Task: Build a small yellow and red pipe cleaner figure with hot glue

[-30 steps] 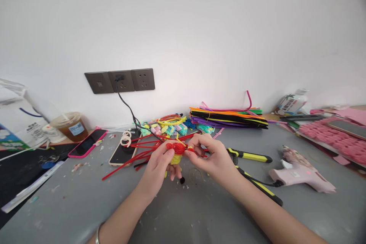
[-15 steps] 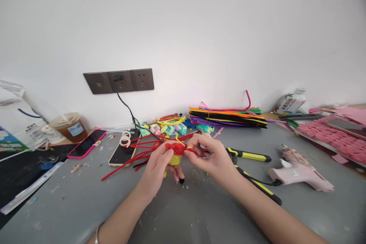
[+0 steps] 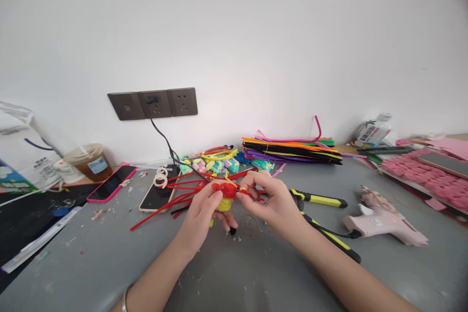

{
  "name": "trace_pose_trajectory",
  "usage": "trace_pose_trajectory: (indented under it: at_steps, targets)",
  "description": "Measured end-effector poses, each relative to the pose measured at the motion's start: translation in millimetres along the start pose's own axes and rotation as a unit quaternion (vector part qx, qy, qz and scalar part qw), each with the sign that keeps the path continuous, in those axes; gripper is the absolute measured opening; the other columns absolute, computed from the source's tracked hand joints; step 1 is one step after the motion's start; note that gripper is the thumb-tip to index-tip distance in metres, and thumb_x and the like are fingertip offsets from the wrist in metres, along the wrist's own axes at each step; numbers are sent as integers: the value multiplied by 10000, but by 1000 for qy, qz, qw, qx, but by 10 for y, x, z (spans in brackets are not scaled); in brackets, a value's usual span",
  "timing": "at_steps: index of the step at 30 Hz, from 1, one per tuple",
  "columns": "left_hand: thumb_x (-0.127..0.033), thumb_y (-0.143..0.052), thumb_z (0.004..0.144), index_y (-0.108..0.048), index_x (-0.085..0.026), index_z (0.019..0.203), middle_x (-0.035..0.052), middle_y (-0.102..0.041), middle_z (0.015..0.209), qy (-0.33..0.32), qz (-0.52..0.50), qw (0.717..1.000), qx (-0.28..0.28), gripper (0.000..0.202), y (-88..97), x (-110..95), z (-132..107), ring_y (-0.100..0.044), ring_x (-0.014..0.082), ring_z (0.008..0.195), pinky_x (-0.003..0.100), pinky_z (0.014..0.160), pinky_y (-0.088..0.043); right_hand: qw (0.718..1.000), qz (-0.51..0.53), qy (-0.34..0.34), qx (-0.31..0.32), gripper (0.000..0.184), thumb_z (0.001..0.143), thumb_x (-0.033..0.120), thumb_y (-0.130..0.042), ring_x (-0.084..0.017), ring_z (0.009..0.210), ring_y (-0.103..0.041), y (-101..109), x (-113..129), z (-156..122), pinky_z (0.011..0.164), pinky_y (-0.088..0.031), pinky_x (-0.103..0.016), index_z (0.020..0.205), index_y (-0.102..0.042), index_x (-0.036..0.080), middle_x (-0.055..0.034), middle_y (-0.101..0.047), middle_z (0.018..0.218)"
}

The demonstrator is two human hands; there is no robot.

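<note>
My left hand [image 3: 201,212] is closed around a small red and yellow pipe-cleaner figure [image 3: 225,191], its red coiled part on top and the fuzzy yellow part below. A small black tip [image 3: 233,230] shows by the lower fingertips. My right hand [image 3: 268,200] pinches a short red piece with a bit of yellow [image 3: 243,191] at the figure's right side; whether the two are joined I cannot tell. Behind the hands lie long red pipe cleaners [image 3: 161,210], partly over a phone [image 3: 151,201] with a ring-shaped grip.
Yellow-black pliers [image 3: 325,200] and a pink glue gun [image 3: 383,224] lie to the right. A bundle of coloured pipe cleaners [image 3: 292,150] rests by the wall. At left are a drink cup [image 3: 87,161] and a pink-cased phone [image 3: 112,184]. A black cord [image 3: 161,134] hangs from the socket.
The view has shifted very slightly. Both hands keep the same hold on the figure and the small red piece.
</note>
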State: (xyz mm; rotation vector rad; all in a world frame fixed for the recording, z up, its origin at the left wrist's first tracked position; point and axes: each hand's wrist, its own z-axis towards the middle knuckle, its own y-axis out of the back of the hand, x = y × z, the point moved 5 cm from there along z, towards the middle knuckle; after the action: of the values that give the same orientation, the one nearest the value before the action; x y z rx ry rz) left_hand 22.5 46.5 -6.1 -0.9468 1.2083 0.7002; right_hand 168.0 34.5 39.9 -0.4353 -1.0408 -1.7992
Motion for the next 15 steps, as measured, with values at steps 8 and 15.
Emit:
trace_pose_trajectory:
  at_steps: [8, 15]
  targets:
    - [-535, -566, 887, -628, -126, 1072, 103, -724, 883, 0, 4, 1000, -5, 454, 4, -1, 2, -698, 168, 586, 225, 493, -494, 1000, -7, -3, 4, 157, 812, 202, -570, -118, 550, -425, 0, 5, 5, 671, -344, -299, 663, -521, 214, 60, -472, 554]
    - [-543, -574, 877, -632, -131, 1006, 101, -721, 881, 0, 9, 1000, -11, 436, 1, -9, -2, -700, 171, 581, 227, 487, -493, 1000, -11, -1, 6, 162, 815, 205, -579, -118, 545, -418, 3, 8, 5, 673, -351, -305, 665, -519, 214, 58, -481, 554]
